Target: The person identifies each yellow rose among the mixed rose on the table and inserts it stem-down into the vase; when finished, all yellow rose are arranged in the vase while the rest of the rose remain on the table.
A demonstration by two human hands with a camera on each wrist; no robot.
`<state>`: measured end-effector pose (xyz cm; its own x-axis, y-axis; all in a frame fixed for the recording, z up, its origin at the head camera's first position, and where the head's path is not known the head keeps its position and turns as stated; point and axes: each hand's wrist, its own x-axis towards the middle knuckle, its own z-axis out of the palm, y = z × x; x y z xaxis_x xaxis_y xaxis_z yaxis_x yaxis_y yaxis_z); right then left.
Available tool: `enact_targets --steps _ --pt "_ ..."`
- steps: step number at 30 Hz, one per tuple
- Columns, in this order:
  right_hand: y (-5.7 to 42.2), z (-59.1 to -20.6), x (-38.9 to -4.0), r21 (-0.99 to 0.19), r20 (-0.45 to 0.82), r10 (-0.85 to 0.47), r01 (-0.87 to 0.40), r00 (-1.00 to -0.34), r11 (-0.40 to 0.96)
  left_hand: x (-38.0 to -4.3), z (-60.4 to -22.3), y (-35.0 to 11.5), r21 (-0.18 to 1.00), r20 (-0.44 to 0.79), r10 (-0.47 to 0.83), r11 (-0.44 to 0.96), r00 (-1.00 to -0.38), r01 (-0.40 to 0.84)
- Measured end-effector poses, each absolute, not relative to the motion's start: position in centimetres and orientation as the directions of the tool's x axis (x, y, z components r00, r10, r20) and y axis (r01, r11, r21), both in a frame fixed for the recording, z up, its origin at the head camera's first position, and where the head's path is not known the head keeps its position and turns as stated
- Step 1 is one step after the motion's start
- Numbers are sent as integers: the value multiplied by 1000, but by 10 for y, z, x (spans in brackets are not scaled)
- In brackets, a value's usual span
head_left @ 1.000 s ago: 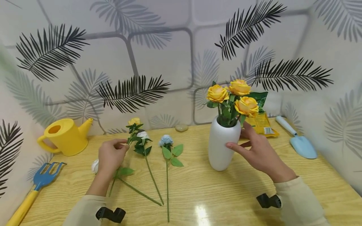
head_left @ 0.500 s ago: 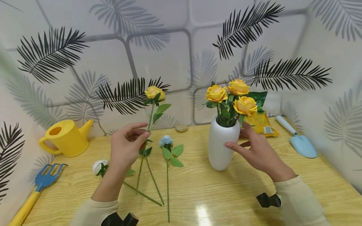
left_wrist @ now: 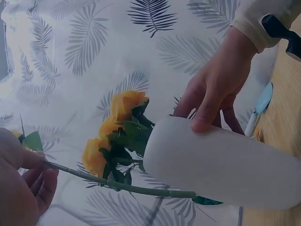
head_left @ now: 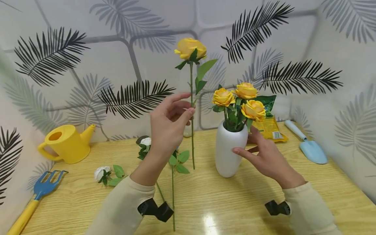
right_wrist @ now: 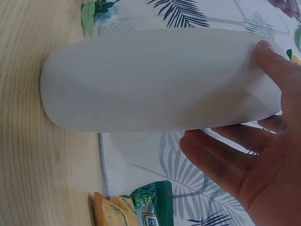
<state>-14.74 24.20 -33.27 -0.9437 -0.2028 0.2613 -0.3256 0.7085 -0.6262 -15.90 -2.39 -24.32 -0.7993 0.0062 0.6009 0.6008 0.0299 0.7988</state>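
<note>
In the head view my left hand (head_left: 170,124) pinches the green stem of a yellow rose (head_left: 190,49), raised upright to the left of the vase. The stem's lower end hangs free above the table; the left wrist view shows this rose stem (left_wrist: 141,189) passing in front of the vase. My right hand (head_left: 265,158) grips the side of the white vase (head_left: 230,151), thumb in front and fingers behind. The vase stands upright with three yellow roses (head_left: 247,90) in it. In the right wrist view the right thumb (right_wrist: 273,59) presses near the vase's top.
White flowers (head_left: 102,173) lie on the table (head_left: 217,202) at left, beside a leafy stem (head_left: 173,195) whose blue bloom is mostly hidden. A yellow watering can (head_left: 71,145) and hand fork (head_left: 47,187) stand left. A packet (head_left: 268,129) and blue trowel (head_left: 312,150) lie right.
My left hand has lifted the yellow rose off the table and carried it up and rightward toward the vase. The right hand and vase have stayed in place.
</note>
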Motion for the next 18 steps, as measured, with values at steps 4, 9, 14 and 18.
enact_targets --steps 4,9,14,18 --pt "244 -333 -147 -630 263 -202 -326 -944 705 -168 -232 -3 745 666 37 13 -745 667" --pt "244 -332 -147 -636 258 -201 -323 -945 701 -178 -220 19 679 733 56 -20 -678 733" --pt "244 -333 -148 -636 257 -199 -321 -946 702 -187 -212 34 641 767 34 -38 -640 766" --pt "245 -334 -148 -633 266 -205 -330 -942 700 -194 -206 41 602 798 16 -36 -602 798"
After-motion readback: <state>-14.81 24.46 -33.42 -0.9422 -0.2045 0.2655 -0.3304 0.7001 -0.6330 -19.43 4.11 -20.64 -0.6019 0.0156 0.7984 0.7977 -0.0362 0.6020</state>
